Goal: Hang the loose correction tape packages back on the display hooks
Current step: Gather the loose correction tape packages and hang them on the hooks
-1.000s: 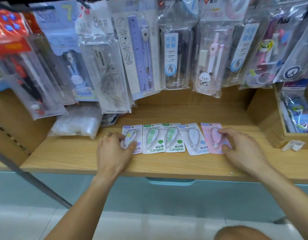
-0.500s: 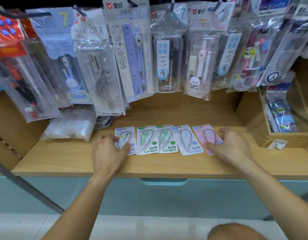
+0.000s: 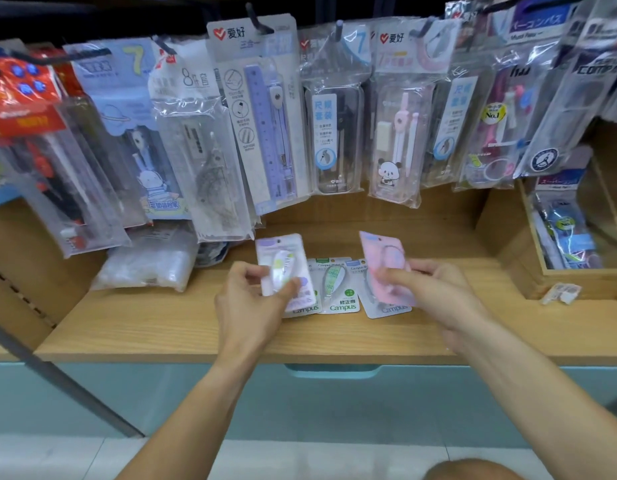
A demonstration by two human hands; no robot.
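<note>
Two correction tape packages are lifted off a wooden shelf [image 3: 161, 327], one in each hand. The left hand [image 3: 251, 306] pinches a lilac-and-white package [image 3: 282, 265] by its lower part, thumb across the front and fingers behind, holding it roughly upright and tilted slightly. The right hand [image 3: 435, 292] pinches a pink package [image 3: 386, 265] the same way, its top leaning left. Each card has a small hang hole near the top.

Between and below the hands, three more packages lie flat on the shelf. The middle green one [image 3: 338, 285] reads "Campus" with Chinese characters above the name. The left one [image 3: 305, 308] is mostly hidden behind the lilac package, and a grey-blue one [image 3: 383, 304] lies partly under the pink package; both show "Campus" at the bottom edge.

Above, bagged geometry and compass sets hang on dark hooks [image 3: 256, 17]. A purple ruler set [image 3: 262, 116] carries a red heart logo with Chinese characters; other bags show "7" and "8". A bag at far right reads "No.1". A wooden box [image 3: 577, 282] sits at the right.
</note>
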